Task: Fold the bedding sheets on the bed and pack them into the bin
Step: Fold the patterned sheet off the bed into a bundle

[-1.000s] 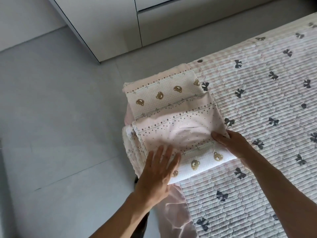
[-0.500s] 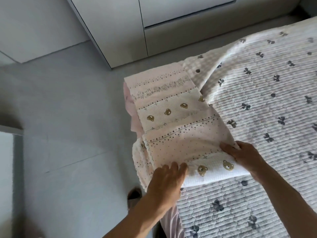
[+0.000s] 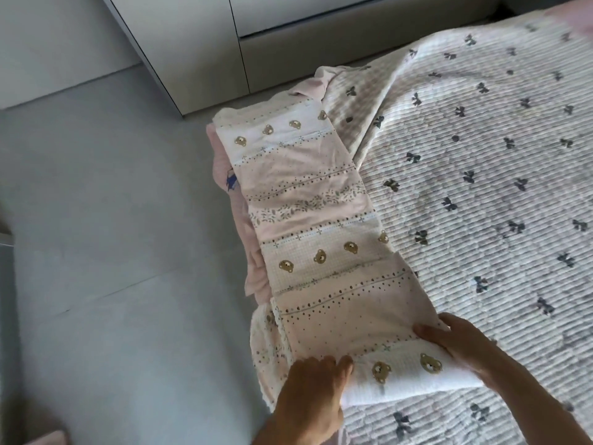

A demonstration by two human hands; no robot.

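Note:
A pink and white sheet with bear prints lies as a long folded strip along the left edge of the bed, with its near end doubled over into a thick fold. My left hand rests on the near left part of that fold, fingers together. My right hand presses on the fold's right end, fingers partly under the top layer. Whether either hand grips the cloth is unclear. No bin is in view.
The bed carries a white ribbed quilt with dark bow prints. A pink cloth hangs off the bed edge under the sheet. Grey floor lies to the left, white cabinets stand at the back.
The view has tilted up and more of the sheet's length shows beyond the fold. Both hands have drawn closer to me with the folded end.

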